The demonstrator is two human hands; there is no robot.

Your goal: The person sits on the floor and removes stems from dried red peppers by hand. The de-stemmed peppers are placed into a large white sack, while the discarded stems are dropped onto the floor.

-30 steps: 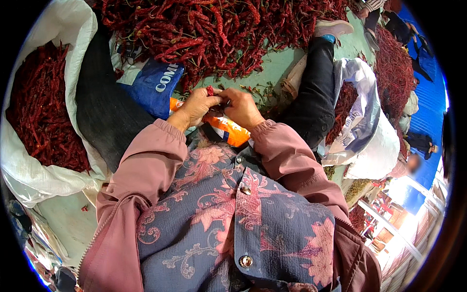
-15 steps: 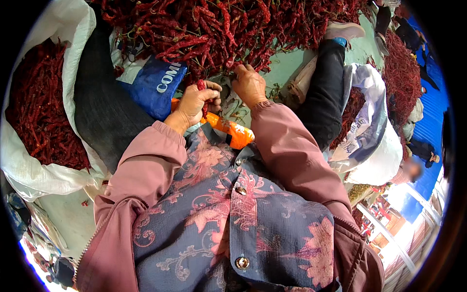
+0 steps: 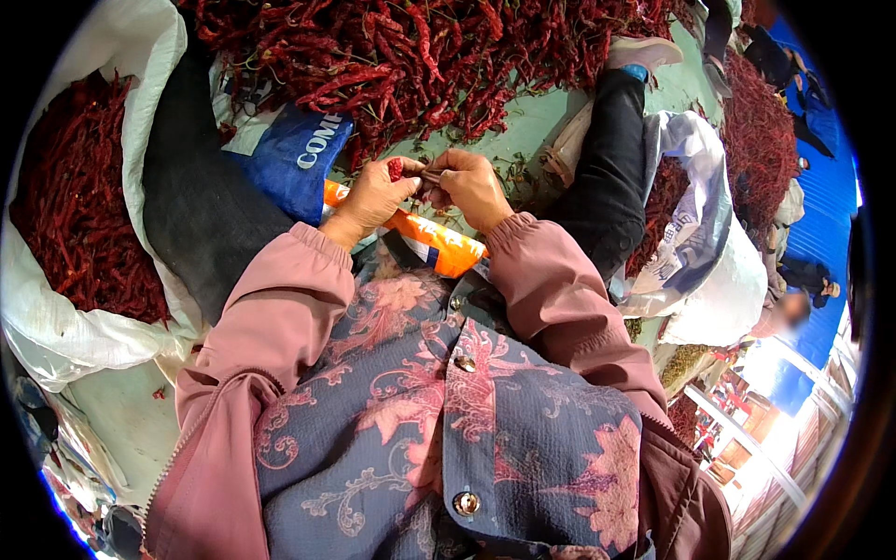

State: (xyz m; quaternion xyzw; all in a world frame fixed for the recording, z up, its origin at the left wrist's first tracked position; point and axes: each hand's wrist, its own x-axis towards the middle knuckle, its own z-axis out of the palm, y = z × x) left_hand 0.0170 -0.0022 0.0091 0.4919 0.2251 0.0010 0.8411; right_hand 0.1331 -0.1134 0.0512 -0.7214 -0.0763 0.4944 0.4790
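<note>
My left hand [image 3: 373, 198] is closed on a dried red chili pepper [image 3: 396, 169], whose end shows between thumb and fingers. Against it, my right hand [image 3: 469, 187] is closed too, thumb and fingers pinched where the two hands meet. Thin stem-like bits show at that spot, but what the right fingers hold is mostly hidden. Just beyond both hands lies a large heap of dried red chili peppers [image 3: 411, 65]. An orange printed wrapper [image 3: 439, 245] rests right below my wrists.
Open white sacks of chilies stand on the left [image 3: 154, 70] and right [image 3: 719, 289]. A blue bag [image 3: 289, 168] lies by my left leg. My right leg [image 3: 611, 177] stretches towards the heap. Stem scraps [image 3: 527, 177] litter the pale green floor. Another chili heap [image 3: 761, 140] and people are farther right.
My right hand has drawn back from the heap's edge and now meets my left hand. The chili in the left hand is now more covered by the fingers.
</note>
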